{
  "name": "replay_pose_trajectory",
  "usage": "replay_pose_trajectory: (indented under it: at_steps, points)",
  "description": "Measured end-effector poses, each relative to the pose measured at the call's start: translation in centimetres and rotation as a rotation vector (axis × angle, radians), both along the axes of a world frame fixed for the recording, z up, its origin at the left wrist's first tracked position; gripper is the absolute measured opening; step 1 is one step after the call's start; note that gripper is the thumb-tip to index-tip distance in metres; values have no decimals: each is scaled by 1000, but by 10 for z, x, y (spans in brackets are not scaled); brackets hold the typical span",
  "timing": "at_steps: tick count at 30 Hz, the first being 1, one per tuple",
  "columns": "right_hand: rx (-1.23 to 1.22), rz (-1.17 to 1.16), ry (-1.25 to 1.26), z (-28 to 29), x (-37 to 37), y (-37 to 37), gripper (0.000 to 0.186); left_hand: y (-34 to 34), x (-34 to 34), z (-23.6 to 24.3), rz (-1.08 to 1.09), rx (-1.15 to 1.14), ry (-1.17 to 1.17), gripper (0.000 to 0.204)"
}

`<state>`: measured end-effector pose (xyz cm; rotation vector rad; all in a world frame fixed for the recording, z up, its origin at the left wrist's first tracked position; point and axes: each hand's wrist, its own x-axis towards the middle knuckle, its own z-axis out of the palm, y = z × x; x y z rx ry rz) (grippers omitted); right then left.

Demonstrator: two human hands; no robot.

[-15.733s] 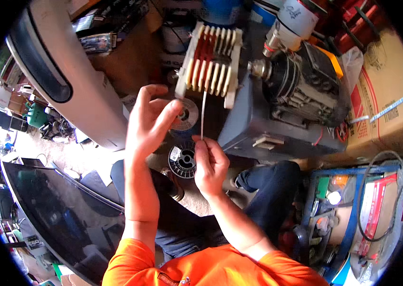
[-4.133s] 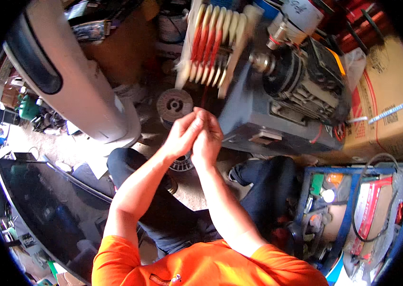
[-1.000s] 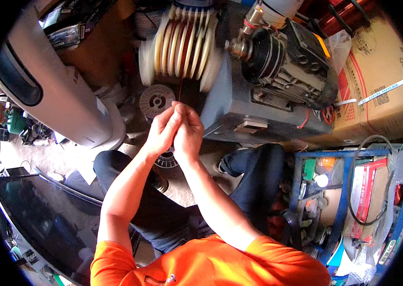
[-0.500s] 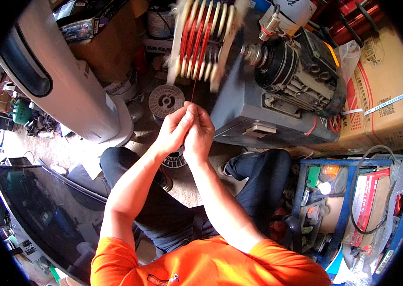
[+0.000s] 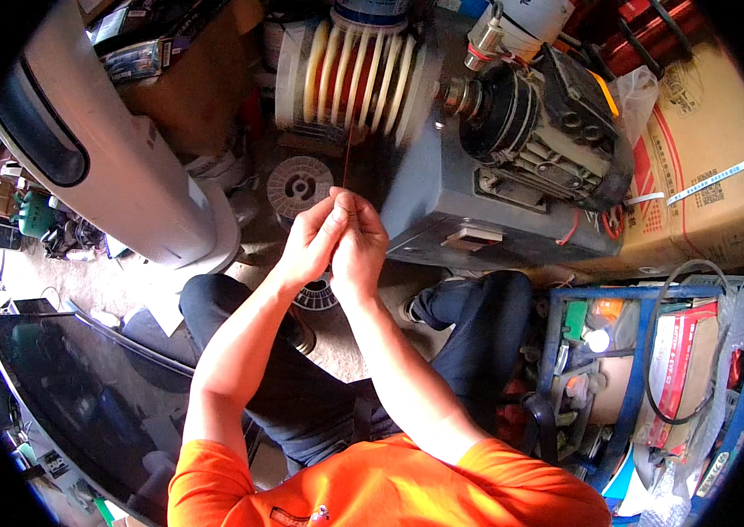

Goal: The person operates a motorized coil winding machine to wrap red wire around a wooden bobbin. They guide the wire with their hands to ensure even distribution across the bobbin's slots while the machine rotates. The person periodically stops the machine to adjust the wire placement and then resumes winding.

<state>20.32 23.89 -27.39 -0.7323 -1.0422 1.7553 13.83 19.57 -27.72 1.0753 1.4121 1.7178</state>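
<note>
My left hand (image 5: 308, 239) and my right hand (image 5: 359, 250) are pressed together in front of me, with fingers and thumbs pinched around a thin red wire (image 5: 348, 162). From my fingertips the wire runs up to a winding former (image 5: 360, 75) with cream-coloured ribs and red wire between them. The former's outer edges are motion-blurred. A pale wire spool (image 5: 300, 187) lies just beyond my left hand, and part of another spool (image 5: 315, 295) shows below my wrists. How the wire passes inside my fingers is hidden.
Right of the former, a dark electric motor (image 5: 548, 132) sits on a grey metal housing (image 5: 438, 215). Cardboard boxes (image 5: 706, 211) stand behind it. A white appliance (image 5: 117, 158) rises at left, above a dark glossy panel (image 5: 82, 378). A blue-framed rack (image 5: 556, 351) of parts stands at right.
The winding former has turned, so its ribs and outer sides sit at a different angle. My hands keep their pinch on the wire, and the whole view has shifted slightly.
</note>
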Motion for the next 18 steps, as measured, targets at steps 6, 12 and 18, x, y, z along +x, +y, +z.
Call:
replay_pose_trajectory:
  at_steps: [6,12,18]
  points:
    - [-14,3,25,0,0,0,20,1,1,4,-1,30,-14,34]
    - [-27,20,49,-3,1,0,20,2,1,-4,9,9,-36,34]
    - [-32,49,27,2,2,0,21,1,1,-2,0,8,-31,36]
